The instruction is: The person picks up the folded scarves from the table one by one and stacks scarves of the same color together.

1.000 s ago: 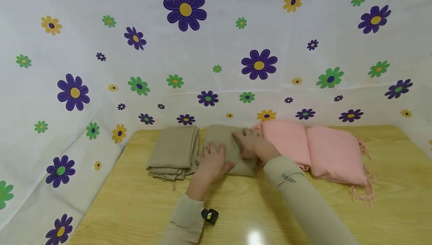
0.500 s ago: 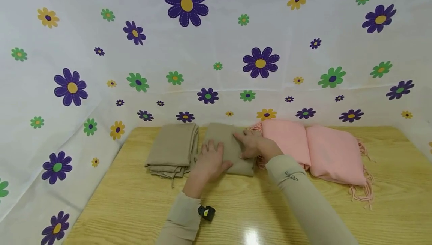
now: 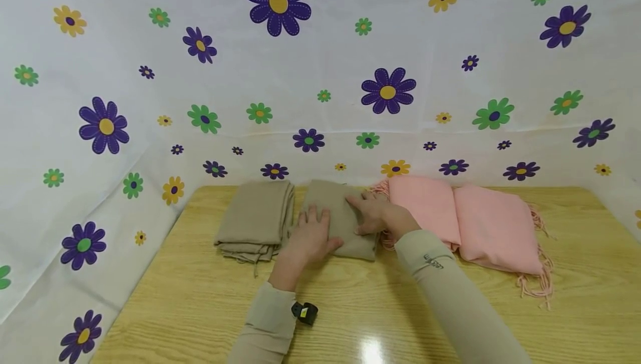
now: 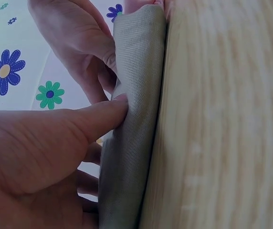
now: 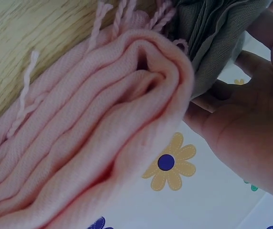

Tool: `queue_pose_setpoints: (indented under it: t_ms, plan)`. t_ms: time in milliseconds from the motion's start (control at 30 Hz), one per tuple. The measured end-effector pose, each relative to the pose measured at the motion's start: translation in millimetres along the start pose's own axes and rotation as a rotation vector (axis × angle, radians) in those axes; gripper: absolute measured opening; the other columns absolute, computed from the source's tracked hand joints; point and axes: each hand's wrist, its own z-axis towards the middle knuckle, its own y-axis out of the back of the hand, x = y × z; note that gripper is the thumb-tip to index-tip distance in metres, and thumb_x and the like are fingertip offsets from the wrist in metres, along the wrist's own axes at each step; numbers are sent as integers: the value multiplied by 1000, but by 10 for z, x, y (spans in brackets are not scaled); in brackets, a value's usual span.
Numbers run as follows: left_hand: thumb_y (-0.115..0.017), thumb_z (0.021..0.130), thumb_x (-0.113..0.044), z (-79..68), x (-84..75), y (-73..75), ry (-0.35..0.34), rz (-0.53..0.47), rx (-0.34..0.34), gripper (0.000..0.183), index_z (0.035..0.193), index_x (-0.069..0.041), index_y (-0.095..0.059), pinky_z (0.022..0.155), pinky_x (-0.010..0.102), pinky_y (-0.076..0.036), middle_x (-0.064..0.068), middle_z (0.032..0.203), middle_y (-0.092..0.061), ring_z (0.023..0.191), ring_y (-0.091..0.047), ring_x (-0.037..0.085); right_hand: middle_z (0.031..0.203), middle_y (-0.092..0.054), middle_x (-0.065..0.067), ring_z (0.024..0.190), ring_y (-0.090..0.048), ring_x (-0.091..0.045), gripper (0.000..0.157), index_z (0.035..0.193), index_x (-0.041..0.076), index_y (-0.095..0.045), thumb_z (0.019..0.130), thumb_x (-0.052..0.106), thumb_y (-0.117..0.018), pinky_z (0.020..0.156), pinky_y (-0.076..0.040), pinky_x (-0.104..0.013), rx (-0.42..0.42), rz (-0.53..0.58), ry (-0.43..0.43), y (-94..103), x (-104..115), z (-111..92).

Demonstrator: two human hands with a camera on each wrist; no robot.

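Observation:
A folded khaki cloth [image 3: 325, 194] lies at the back middle of the table with both hands on it. My left hand [image 3: 307, 239] rests on its left side with spread fingers, and in the left wrist view the thumb [image 4: 100, 119] presses the cloth near its front edge. On the right side of the same cloth, my right hand [image 3: 380, 214] lies with its fingers along the far right edge. A second folded khaki cloth [image 3: 257, 214] sits just left. Right of my right hand is a folded pink scarf [image 3: 423, 205], layered and fringed in the right wrist view.
Another fringed pink scarf [image 3: 496, 227] lies folded at the right, touching the first. The wooden table [image 3: 200, 308] meets a white flower-patterned sheet [image 3: 330, 47] at its back and sides. A small black device [image 3: 304, 313] is on the left sleeve.
The head view has shifted slightly. Both hands stay on the middle khaki cloth in nearly the same places, and the folded cloths look the same.

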Motion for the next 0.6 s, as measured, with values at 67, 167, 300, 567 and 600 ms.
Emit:
queue_pose_setpoints:
  t_ms: [67, 167, 300, 567, 600]
  plan:
    - [-57, 99, -46, 0, 12, 7, -8, -9, 5, 81, 156, 1, -24, 111, 62, -29, 32, 160, -11, 144, -16, 55, 159, -20, -28, 147, -19, -45, 80, 159, 14, -24, 94, 30, -68, 115, -23, -58, -2, -10, -3, 4, 6, -4]
    - [-58, 99, -45, 1, 36, 18, -20, -31, 16, 80, 156, 1, -24, 110, 64, -27, 31, 160, -9, 144, -15, 55, 158, -23, -28, 147, -21, -44, 80, 159, 14, -25, 94, 32, -68, 115, -25, -57, -10, -33, -4, 5, 14, -3]
    - [-57, 100, -44, 6, 68, 27, -32, -55, 33, 79, 157, -1, -22, 110, 65, -27, 31, 161, -6, 145, -12, 53, 157, -25, -28, 146, -23, -44, 80, 159, 14, -24, 94, 34, -68, 115, -25, -56, -12, -55, -11, -5, 24, -2]
    - [-57, 99, -44, -9, 130, 56, -53, -75, 51, 80, 157, -3, -21, 110, 68, -24, 28, 162, -6, 147, -11, 51, 156, -27, -27, 145, -24, -44, 81, 159, 15, -25, 94, 35, -68, 114, -27, -58, -14, -66, -38, -32, 65, -13]
    - [-58, 99, -44, -10, 140, 59, -57, -82, 51, 80, 157, -3, -22, 110, 68, -23, 27, 162, -6, 147, -11, 50, 156, -28, -27, 145, -24, -44, 81, 159, 15, -25, 94, 35, -68, 113, -27, -58, -14, -68, -42, -32, 76, -15]
